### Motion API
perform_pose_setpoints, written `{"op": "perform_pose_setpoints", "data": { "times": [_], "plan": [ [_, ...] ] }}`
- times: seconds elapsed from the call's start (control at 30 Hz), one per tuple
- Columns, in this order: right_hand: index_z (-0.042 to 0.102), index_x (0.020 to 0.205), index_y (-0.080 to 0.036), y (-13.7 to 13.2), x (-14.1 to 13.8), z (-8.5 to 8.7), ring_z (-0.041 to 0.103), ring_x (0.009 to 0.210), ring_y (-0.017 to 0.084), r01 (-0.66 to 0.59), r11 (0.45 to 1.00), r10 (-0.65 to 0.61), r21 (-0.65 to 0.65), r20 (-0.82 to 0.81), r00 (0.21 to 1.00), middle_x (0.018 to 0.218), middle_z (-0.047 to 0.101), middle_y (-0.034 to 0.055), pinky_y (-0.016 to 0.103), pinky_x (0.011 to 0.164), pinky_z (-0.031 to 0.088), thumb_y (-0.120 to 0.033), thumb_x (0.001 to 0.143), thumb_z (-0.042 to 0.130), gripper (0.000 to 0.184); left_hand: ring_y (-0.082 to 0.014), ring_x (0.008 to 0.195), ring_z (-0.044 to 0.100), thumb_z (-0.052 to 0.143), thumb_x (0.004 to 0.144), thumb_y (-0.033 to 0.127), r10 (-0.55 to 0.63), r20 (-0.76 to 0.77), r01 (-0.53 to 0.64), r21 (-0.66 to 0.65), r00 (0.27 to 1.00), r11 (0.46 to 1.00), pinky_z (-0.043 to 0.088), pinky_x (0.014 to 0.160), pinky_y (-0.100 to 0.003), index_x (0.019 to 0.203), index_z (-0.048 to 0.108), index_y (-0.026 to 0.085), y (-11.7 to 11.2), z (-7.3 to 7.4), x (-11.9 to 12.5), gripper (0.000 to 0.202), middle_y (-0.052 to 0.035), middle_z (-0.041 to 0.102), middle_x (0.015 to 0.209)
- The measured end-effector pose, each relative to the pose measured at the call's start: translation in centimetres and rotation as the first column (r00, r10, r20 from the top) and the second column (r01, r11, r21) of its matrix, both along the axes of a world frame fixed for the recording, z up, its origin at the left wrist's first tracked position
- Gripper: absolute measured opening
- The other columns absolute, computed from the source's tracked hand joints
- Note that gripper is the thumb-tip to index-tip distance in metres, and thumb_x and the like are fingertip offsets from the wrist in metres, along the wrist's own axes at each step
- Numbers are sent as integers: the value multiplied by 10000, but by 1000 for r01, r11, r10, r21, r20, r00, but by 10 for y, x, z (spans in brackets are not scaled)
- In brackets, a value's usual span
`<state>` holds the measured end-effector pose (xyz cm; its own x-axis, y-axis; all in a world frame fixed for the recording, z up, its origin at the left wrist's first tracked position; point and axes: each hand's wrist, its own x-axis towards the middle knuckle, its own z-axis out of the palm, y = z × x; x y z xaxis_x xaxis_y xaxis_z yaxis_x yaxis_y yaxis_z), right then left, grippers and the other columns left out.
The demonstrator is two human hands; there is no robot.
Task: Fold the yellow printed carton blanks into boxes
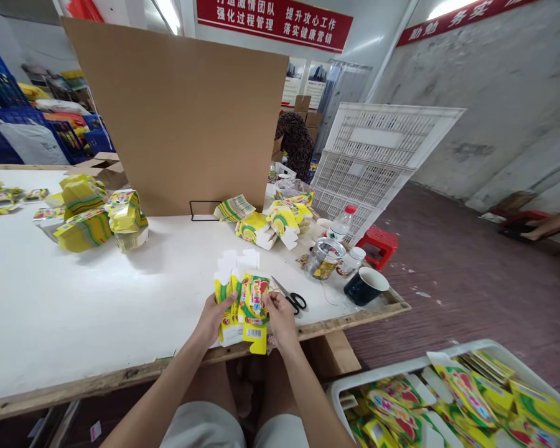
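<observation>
At the table's front edge, my left hand has its thumb over a small stack of flattened yellow-green cartons, white flaps at their top. My right hand pinches the right edge of one flat carton with a colourful fruit print and a barcode near its bottom. This carton overlaps the right side of the stack. Black-handled scissors lie just beyond my right hand, their blades pointing away to the left.
Bundles of yellow cartons stand at left, others at the back. A brown cardboard sheet rises behind. At right are a dark mug, a clear jar and a bottle. A bin below right holds cartons.
</observation>
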<state>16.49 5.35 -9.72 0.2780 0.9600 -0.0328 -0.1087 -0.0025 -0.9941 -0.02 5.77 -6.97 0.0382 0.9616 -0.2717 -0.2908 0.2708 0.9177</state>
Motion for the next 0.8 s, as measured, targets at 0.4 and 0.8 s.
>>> {"op": "perform_pose_setpoints", "data": {
  "times": [0.4,0.8],
  "plan": [
    [605,821,-223,-43,30,63,639,753,199,61,966,-75,252,48,996,807,681,31,317,683,525,-358,784,680,158,-350,1157,597,725,743,270,153,-424,-66,213,893,975,442,995,-520,1164,560,141,8,2,-15,471,-170,675,1153],
    [632,1226,-282,-121,13,61,521,1283,236,-325,868,-87,375,760,644,1350,621,56,429,1065,421,-61,908,488,414,-315,1098,655,636,862,457,-155,-444,313,309,882,898,473,1026,-434,1228,672,182,-90,40,11,460,-137,734,1184]
  ]
}}
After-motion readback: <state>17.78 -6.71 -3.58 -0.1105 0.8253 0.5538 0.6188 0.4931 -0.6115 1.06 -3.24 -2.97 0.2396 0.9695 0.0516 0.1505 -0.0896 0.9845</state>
